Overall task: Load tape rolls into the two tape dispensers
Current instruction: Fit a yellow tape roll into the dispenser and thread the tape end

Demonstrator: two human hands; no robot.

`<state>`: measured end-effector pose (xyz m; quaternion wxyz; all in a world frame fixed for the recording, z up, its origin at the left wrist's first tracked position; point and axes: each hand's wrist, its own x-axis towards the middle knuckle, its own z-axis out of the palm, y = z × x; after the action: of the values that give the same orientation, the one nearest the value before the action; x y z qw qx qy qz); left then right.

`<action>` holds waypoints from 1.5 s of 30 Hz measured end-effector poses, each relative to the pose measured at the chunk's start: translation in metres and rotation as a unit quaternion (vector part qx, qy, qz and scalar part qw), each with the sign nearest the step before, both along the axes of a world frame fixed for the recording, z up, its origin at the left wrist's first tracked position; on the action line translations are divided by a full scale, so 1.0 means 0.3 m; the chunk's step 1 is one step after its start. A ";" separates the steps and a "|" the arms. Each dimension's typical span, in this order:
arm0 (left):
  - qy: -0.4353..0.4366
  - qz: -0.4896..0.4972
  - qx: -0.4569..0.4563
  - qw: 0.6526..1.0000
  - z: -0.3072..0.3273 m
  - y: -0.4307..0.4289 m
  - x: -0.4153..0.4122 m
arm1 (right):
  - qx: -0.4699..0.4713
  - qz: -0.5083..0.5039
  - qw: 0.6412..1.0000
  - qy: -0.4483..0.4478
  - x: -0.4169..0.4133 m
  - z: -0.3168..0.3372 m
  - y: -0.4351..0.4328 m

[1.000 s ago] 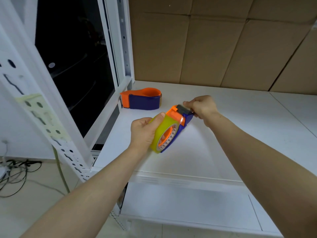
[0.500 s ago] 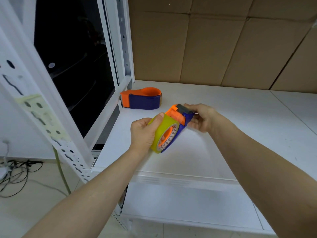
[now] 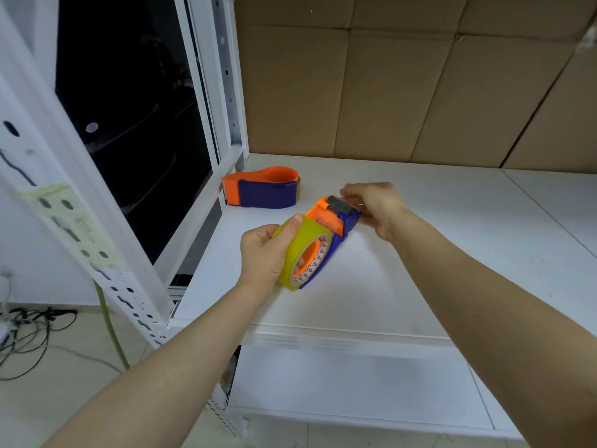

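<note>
Grips yellow tape roll (image 3: 295, 253) in left hand (image 3: 263, 253), seated in dispenser (image 3: 337, 223), held above surface (image 3: 436, 253). Pinches dispenser's cutter end with right hand (image 3: 378, 206). Judged light, rigid plastic with slick tape face; best held by roll edges and body. Notes second dispenser (image 3: 265, 190) lying on surface behind.

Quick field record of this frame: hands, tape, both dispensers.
left hand: grips the tape roll
tape roll: yellowish, seated on the held dispenser
right hand: pinches the held dispenser's cutter end
second dispenser: lies on the shelf, far left, untouched
tape in second dispenser: cannot tell
</note>
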<state>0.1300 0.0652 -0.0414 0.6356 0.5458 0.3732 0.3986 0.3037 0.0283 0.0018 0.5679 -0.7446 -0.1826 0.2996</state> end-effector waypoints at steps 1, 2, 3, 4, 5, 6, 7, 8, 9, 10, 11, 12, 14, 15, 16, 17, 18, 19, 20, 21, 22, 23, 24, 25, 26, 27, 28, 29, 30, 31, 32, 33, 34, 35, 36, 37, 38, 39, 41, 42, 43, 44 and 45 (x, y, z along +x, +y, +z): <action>0.002 0.002 0.000 1.000 0.001 0.000 0.001 | -0.003 0.012 1.000 -0.009 -0.011 0.004 0.004; 0.002 0.005 0.000 1.000 0.002 -0.002 0.002 | -0.008 0.017 1.000 -0.001 -0.020 0.001 0.006; 0.001 0.007 -0.001 1.000 0.003 -0.005 0.004 | -0.010 0.011 1.000 0.022 -0.025 -0.008 0.008; 0.000 0.008 0.000 1.000 0.007 -0.009 0.006 | -0.001 0.003 0.998 0.059 -0.026 -0.017 0.008; 0.002 0.010 0.003 1.000 0.009 -0.013 0.009 | 0.013 -0.002 0.995 0.100 -0.028 -0.022 0.005; 0.007 0.011 0.007 1.000 0.012 -0.015 0.011 | 0.030 -0.006 0.989 0.142 -0.027 -0.025 0.000; 0.011 0.013 0.009 1.000 0.014 -0.016 0.013 | 0.043 -0.013 0.983 0.176 -0.027 -0.025 -0.008; 0.015 0.015 0.008 1.000 0.015 -0.015 0.014 | 0.056 -0.020 0.977 0.203 -0.029 -0.029 -0.016; 0.017 0.017 0.005 1.000 0.015 -0.013 0.015 | 0.069 -0.031 0.973 0.218 -0.032 -0.037 -0.022; 0.017 0.019 0.001 1.000 0.014 -0.011 0.017 | 0.083 -0.046 0.971 0.221 -0.035 -0.050 -0.025; 0.015 0.022 -0.001 1.000 0.013 -0.010 0.018 | 0.096 -0.058 0.970 0.217 -0.040 -0.065 -0.026; 0.015 0.026 0.001 1.000 0.013 -0.010 0.018 | 0.111 -0.065 0.968 0.216 -0.045 -0.081 -0.028; 0.020 0.032 0.012 0.999 0.013 -0.013 0.020 | 0.127 -0.061 0.965 0.221 -0.052 -0.103 -0.037; 0.023 0.033 0.018 0.999 0.014 -0.014 0.021 | 0.131 -0.054 0.965 0.223 -0.051 -0.110 -0.043; 0.024 0.035 0.019 0.999 0.014 -0.016 0.022 | 0.132 -0.046 0.965 0.220 -0.047 -0.112 -0.049; 0.025 0.038 0.019 0.999 0.014 -0.015 0.024 | 0.131 -0.037 0.968 0.212 -0.042 -0.110 -0.056; 0.026 0.040 0.018 0.999 0.013 -0.013 0.025 | 0.127 -0.030 0.971 0.200 -0.038 -0.108 -0.061; 0.028 0.041 0.018 0.999 0.013 -0.012 0.025 | 0.123 -0.024 0.974 0.189 -0.036 -0.105 -0.065; 0.029 0.041 0.020 0.999 0.013 -0.012 0.025 | 0.123 -0.015 0.975 0.184 -0.039 -0.103 -0.071; 0.029 0.038 0.022 0.999 0.014 -0.012 0.025 | 0.124 -0.003 0.975 0.184 -0.042 -0.102 -0.075; 0.028 0.033 0.025 0.999 0.014 -0.013 0.026 | 0.125 0.008 0.973 0.191 -0.042 -0.103 -0.081; 0.028 0.028 0.027 0.999 0.014 -0.014 0.027 | 0.121 0.019 0.972 0.200 -0.039 -0.104 -0.085; 0.029 0.024 0.028 0.999 0.014 -0.015 0.027 | 0.108 0.025 0.973 0.201 -0.036 -0.100 -0.088; 0.030 0.022 0.027 0.999 0.014 -0.013 0.028 | 0.085 0.024 0.978 0.187 -0.030 -0.094 -0.086; 0.031 0.022 0.023 0.999 0.013 -0.009 0.028 | 0.059 0.016 0.987 0.151 -0.022 -0.086 -0.080; 0.030 0.020 0.017 0.999 0.012 -0.004 0.027 | 0.039 0.002 0.994 0.101 -0.011 -0.079 -0.072; 0.028 0.018 0.012 0.999 0.011 0.000 0.027 | 0.031 -0.007 0.998 0.057 -0.005 -0.069 -0.063; 0.026 0.017 0.010 0.999 0.009 0.001 0.027 | 0.032 -0.009 0.999 0.030 -0.004 -0.059 -0.055; 0.025 0.017 0.012 0.999 0.008 0.000 0.027 | 0.037 -0.007 0.999 0.026 -0.009 -0.052 -0.050; 0.027 0.019 0.016 0.999 0.008 -0.004 0.027 | 0.044 -0.005 0.998 0.043 -0.014 -0.048 -0.046; 0.029 0.020 0.022 0.999 0.010 -0.009 0.027 | 0.050 -0.011 0.996 0.070 -0.020 -0.047 -0.045; 0.034 0.020 0.033 0.999 0.010 -0.012 0.028 | 0.053 -0.023 0.994 0.094 -0.026 -0.049 -0.043; 0.041 0.018 0.044 0.998 0.011 -0.015 0.029 | 0.052 -0.037 0.992 0.109 -0.030 -0.051 -0.041; 0.046 0.017 0.051 0.998 0.013 -0.015 0.030 | 0.049 -0.047 0.991 0.115 -0.031 -0.055 -0.041; 0.047 0.017 0.052 0.997 0.014 -0.016 0.029 | 0.045 -0.050 0.991 0.113 -0.032 -0.057 -0.042; 0.046 0.017 0.052 0.997 0.012 -0.015 0.028 | 0.039 -0.047 0.993 0.105 -0.031 -0.057 -0.041; 0.046 0.018 0.053 0.997 0.010 -0.014 0.027 | 0.032 -0.040 0.994 0.092 -0.029 -0.056 -0.042; 0.048 0.018 0.055 0.997 0.006 -0.014 0.027 | 0.028 -0.033 0.996 0.081 -0.026 -0.057 -0.040; 0.048 0.022 0.056 0.997 0.000 -0.012 0.022 | 0.030 -0.023 0.996 0.079 -0.029 -0.058 -0.039; 0.044 0.023 0.056 0.997 0.000 -0.011 0.020 | 0.031 -0.022 0.995 0.088 -0.031 -0.061 -0.037; 0.040 0.024 0.057 0.997 -0.002 -0.009 0.018 | 0.033 -0.025 0.994 0.100 -0.035 -0.064 -0.035; 0.038 0.024 0.060 0.997 -0.002 -0.009 0.016 | 0.036 -0.031 0.993 0.104 -0.040 -0.067 -0.032; 0.038 0.023 0.065 0.997 -0.004 -0.011 0.016 | 0.037 -0.041 0.993 0.100 -0.044 -0.069 -0.030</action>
<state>0.1348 0.0620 -0.0426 0.5748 0.5924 0.3827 0.4151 0.2906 0.0193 -0.0189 0.6223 -0.6961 -0.1055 0.3422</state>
